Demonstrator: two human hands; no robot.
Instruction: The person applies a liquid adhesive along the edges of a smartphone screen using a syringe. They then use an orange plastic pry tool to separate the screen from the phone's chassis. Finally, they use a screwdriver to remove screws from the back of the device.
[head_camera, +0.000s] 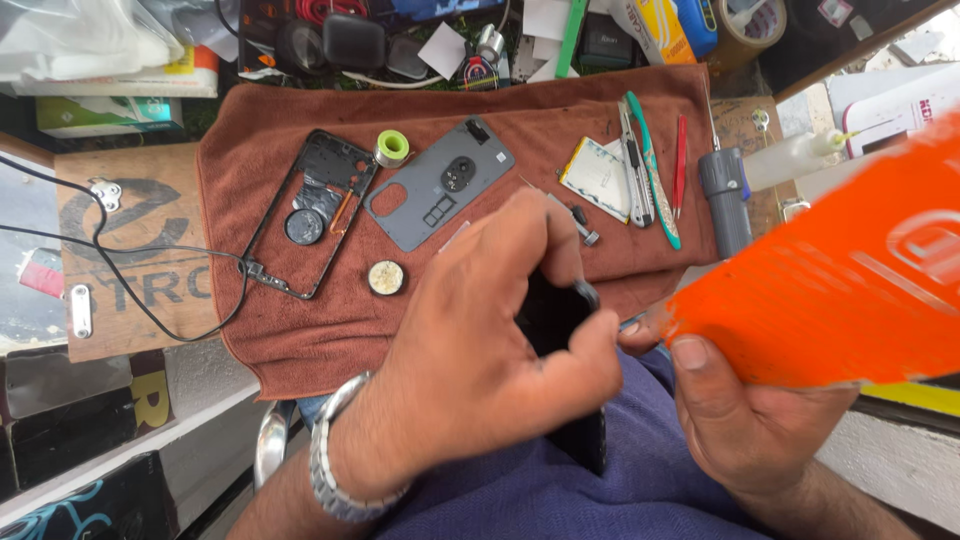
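Note:
My left hand (490, 340) grips a black phone (565, 340) held upright over my lap, fingers wrapped round its top edge; a metal bracelet sits on that wrist. My right hand (745, 410) holds a large orange plastic sheet (850, 290), thumb pressed on its lower edge, the sheet's corner touching the phone. Much of the phone is hidden behind my left hand.
A brown cloth (300, 340) covers the bench. On it lie a black phone frame (310, 210), a grey back cover (440, 185), a green tape roll (391, 148), a battery (597, 178), tweezers, a teal tool (655, 180), a red pen and a grey cylinder (727, 195). Cables trail left.

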